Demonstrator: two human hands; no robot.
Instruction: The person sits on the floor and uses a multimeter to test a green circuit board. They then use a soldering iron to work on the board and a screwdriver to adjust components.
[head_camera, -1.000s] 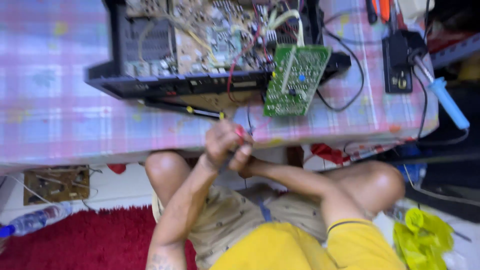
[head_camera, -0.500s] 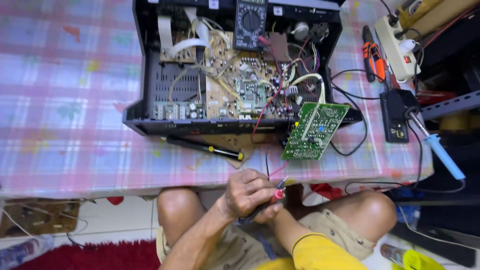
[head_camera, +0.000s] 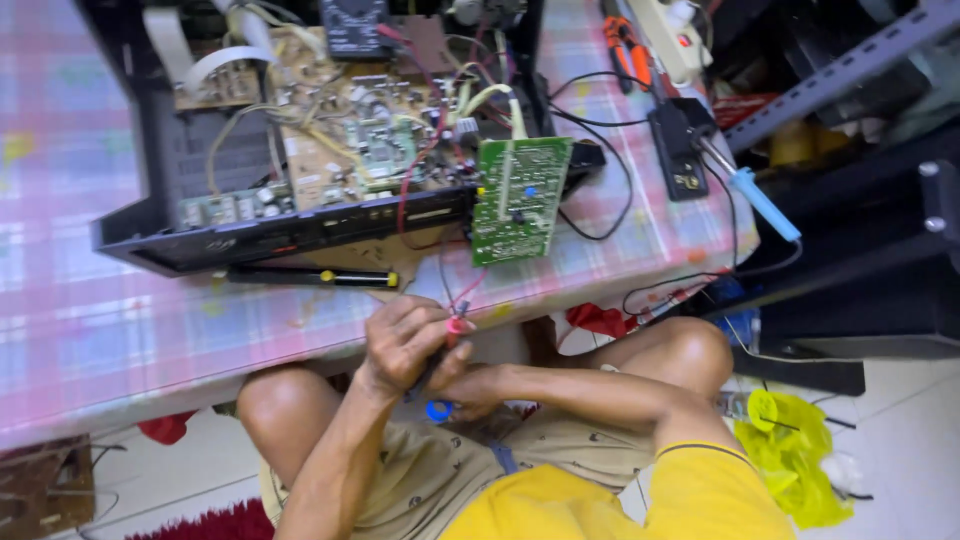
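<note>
A low table (head_camera: 90, 330) covered in a pink and lilac checked cloth fills the upper view; a tiled floor lies below it. The person sits at the table edge, knees under it.

Left hand (head_camera: 400, 345) — fingers curled shut around a red-tipped probe (head_camera: 458, 326), held just off the table edge. Right hand (head_camera: 470, 385) lies directly beneath it, touching it; whether its fingers grip anything cannot be told, though a small blue part (head_camera: 438, 410) shows at its underside. A red wire (head_camera: 415, 175) runs from the probe up into the opened black chassis (head_camera: 290, 235).

Inside the chassis: a brown main circuit board (head_camera: 350, 140). A green circuit board (head_camera: 518, 200) leans at its right front corner. A black screwdriver with yellow end (head_camera: 310, 277) lies just before the chassis. Well to the right — a blue-handled soldering iron (head_camera: 760, 200) at the table edge.
</note>
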